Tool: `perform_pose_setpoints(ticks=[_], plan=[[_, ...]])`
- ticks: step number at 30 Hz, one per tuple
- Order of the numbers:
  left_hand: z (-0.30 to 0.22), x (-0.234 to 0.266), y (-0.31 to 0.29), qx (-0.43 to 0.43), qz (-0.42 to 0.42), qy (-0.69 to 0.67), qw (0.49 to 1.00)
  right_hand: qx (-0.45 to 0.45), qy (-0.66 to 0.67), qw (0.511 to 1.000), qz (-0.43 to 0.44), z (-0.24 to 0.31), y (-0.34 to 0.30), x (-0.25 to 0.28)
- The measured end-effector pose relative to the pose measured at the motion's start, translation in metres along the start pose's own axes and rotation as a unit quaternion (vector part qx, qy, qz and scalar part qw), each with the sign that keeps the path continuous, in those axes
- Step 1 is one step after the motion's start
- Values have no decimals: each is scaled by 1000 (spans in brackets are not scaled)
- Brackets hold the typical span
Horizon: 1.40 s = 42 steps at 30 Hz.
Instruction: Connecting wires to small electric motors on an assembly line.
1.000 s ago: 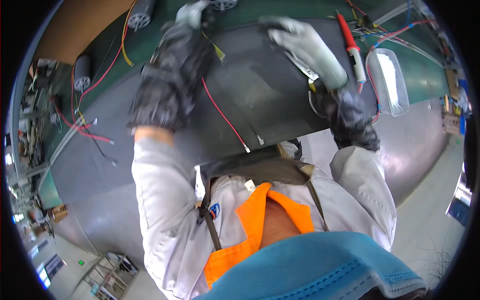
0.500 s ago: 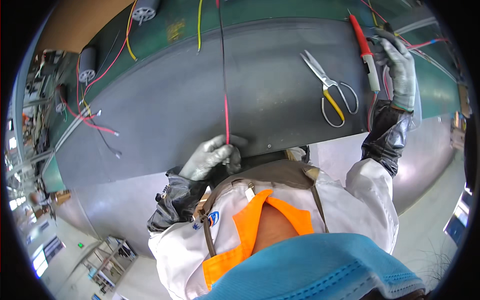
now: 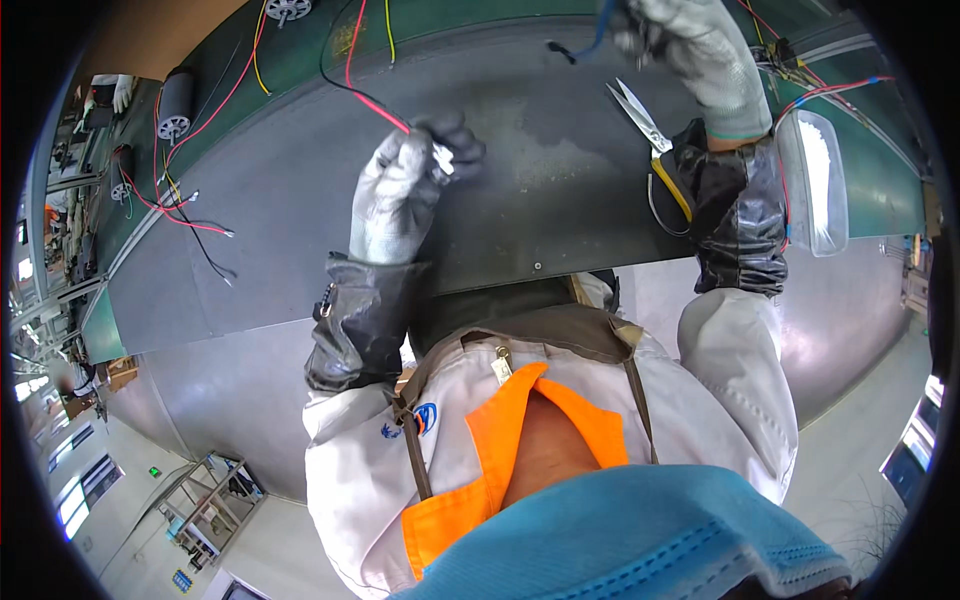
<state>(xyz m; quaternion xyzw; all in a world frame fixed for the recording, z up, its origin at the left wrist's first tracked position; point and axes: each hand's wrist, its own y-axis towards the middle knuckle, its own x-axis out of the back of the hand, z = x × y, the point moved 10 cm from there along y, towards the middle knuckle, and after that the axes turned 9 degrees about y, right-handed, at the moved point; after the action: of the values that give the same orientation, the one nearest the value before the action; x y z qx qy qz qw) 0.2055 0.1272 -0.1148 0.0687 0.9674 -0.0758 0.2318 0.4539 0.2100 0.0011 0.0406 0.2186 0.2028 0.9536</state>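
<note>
Now left hand (image 3: 392,190) holds red wire (image 3: 380,109) farther forward.

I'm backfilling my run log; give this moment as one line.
left hand: holding red wire | right hand: beside blue wire | scissors: on dark mat

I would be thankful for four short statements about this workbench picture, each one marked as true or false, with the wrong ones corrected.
1. The left hand holds a red wire near its end. True.
2. The left hand is bare. False: it wears a light grey glove.
3. The clear tub stands to the right of the scissors. True.
4. The right hand grips the scissors. False: they lie on the dark mat.
</note>
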Motion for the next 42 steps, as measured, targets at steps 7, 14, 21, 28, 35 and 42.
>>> perform_pose_setpoints(ticks=[7, 14, 21, 28, 35, 42], plan=[[7, 17, 20, 21, -49, -73, 996, -306, -36, 923, 230, -120, -84, -89], [21, -13, 27, 44, -50, -76, 995, -273, 246, 911, 184, -119, -146, -88], [45, -37, 21, 68, 16, -48, 996, -184, -108, 970, -112, -123, -135, -15], [63, -36, 19, 74, 23, -90, 993, 80, 165, 959, -216, -101, -138, 58], [66, -40, 24, 83, 5, -70, 994, 35, 53, 988, -142, -86, -107, 35], [59, -41, 23, 55, -28, -88, 994, -170, -63, 983, -27, -112, -95, -21]])
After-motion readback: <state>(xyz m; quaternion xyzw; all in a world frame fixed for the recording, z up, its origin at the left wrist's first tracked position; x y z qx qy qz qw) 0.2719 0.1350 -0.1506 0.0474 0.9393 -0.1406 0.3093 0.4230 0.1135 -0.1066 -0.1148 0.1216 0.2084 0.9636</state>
